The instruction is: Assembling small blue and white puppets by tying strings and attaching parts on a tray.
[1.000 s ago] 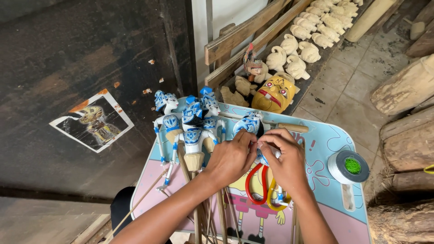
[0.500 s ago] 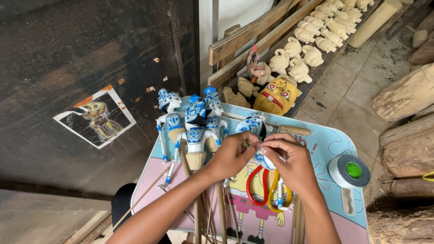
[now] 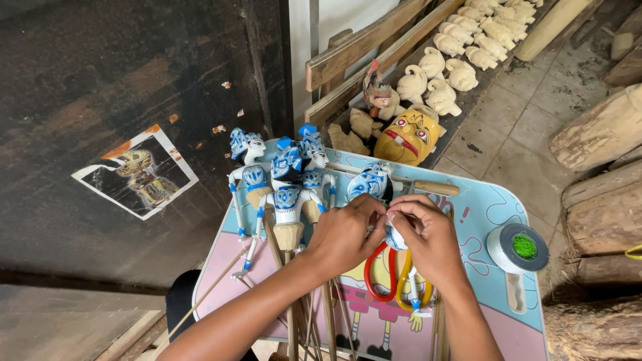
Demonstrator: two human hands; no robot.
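A blue-and-white painted wooden puppet (image 3: 372,182) lies under both hands on a small cartoon-printed table (image 3: 491,204). My left hand (image 3: 344,234) pinches the puppet's body just below the head. My right hand (image 3: 428,241) pinches the same spot from the right, fingertips meeting my left hand's. Most of the puppet's body is hidden by my hands; one thin arm (image 3: 414,294) shows below. Scissors with red and yellow handles (image 3: 388,284) lie under my hands.
Three finished blue puppets on sticks (image 3: 284,184) stand at the table's left. A roll with green thread (image 3: 518,247) sits at the right edge. Behind, a yellow mask (image 3: 408,137) and several unpainted carved heads (image 3: 461,53) lie on a plank shelf. Logs (image 3: 602,134) are at right.
My hands have stayed on the puppet, with the fingers shifting slightly closer together at its neck. The view has tilted a little.
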